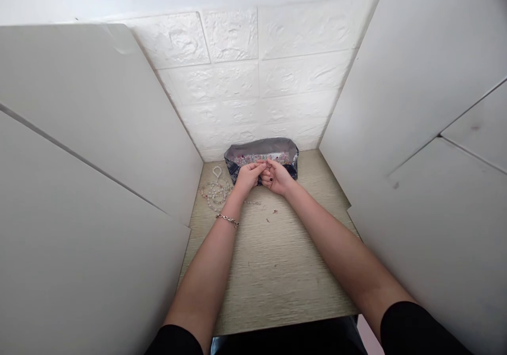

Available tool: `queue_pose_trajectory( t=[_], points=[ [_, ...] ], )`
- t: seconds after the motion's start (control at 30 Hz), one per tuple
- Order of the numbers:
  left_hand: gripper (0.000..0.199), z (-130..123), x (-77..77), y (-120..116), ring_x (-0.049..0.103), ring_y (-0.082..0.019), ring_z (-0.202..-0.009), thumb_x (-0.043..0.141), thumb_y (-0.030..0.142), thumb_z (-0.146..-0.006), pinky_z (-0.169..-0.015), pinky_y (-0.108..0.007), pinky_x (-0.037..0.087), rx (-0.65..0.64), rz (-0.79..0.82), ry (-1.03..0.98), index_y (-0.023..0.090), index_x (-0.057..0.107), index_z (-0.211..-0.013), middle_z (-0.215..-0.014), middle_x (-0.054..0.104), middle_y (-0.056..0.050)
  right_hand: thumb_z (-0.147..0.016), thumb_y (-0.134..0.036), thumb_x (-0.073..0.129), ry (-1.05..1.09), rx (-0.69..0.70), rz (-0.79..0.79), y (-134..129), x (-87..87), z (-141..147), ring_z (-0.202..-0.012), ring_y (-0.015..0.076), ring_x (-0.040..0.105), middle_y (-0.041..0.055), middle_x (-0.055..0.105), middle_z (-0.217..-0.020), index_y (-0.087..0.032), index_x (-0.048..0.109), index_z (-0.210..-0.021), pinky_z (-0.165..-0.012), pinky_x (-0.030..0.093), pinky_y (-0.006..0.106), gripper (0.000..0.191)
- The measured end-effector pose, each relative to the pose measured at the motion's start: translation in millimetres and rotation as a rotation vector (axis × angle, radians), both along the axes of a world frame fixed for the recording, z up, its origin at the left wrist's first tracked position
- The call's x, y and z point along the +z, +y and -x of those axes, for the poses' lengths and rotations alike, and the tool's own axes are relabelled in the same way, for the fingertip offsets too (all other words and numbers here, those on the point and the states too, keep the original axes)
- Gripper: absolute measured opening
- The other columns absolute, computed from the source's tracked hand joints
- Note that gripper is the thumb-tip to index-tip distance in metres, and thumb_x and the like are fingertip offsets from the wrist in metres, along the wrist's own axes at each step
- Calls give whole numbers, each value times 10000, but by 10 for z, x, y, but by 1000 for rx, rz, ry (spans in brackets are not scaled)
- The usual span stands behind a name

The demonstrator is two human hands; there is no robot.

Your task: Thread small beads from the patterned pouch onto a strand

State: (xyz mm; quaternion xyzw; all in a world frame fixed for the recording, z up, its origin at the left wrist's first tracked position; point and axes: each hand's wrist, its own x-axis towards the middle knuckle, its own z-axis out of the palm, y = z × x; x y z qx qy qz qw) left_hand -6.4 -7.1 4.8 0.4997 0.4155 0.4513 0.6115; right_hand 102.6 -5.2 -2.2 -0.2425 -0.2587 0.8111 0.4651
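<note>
My left hand (247,178) and my right hand (276,177) meet fingertip to fingertip just in front of an open dark bag (261,151) full of small coloured beads. The fingers of both hands are pinched together on something tiny between them; it is too small to make out. A thin bracelet (227,219) circles my left wrist. To the left of my left hand, finished strings of pale beads (216,188) lie coiled on the wooden tabletop (273,260).
White panels (99,149) wall in the narrow table on the left and on the right (415,149). A white brick-patterned wall (257,80) closes the back. A few loose specks lie on the wood near my right wrist (273,213).
</note>
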Motion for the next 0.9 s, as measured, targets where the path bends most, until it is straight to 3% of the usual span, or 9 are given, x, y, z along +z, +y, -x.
queue_pose_trajectory(
  t=[0.13, 0.23, 0.47, 0.6, 0.9],
  points=[
    [252, 12, 7, 5, 236, 13, -296, 626, 337, -595, -308, -175, 107, 13, 4, -97, 111, 566, -688, -564, 536, 12, -788, -152, 285, 78, -100, 3, 3, -18, 19, -361, 66, 357, -34, 395, -459, -147, 454, -764, -359, 282, 171, 170],
    [273, 17, 4, 13, 229, 16, -303, 639, 336, -579, -312, -174, 97, 26, 13, -116, 108, 575, -714, -558, 517, 16, -754, -123, 302, 85, -119, 1, -2, -18, 30, -373, 63, 368, -27, 420, -488, -143, 434, -720, -358, 285, 167, 138],
    [244, -42, -23, 14, 174, -4, -294, 612, 337, -617, -319, -169, 101, 137, -19, -108, 125, 554, -723, -369, 274, 102, -789, -219, 369, 2, -62, 64, 11, 31, 10, -284, 36, 143, -84, 230, -384, -165, 395, -656, -279, 89, 142, 146],
    [225, -85, -26, 1, 188, -6, -303, 595, 322, -629, -327, -170, 126, 217, -38, -76, 120, 555, -720, -378, 309, 93, -810, -289, 362, -92, -17, 89, -6, 65, -8, -283, 37, 111, -90, 209, -373, -170, 423, -686, -272, 75, 146, 183],
    [223, -83, -29, 9, 203, -6, -302, 597, 316, -623, -334, -171, 132, 210, -42, -73, 119, 559, -721, -387, 341, 86, -820, -311, 411, -105, 15, 55, -22, 54, -16, -286, 25, 108, -98, 214, -378, -168, 406, -667, -270, 72, 133, 210]
  ],
)
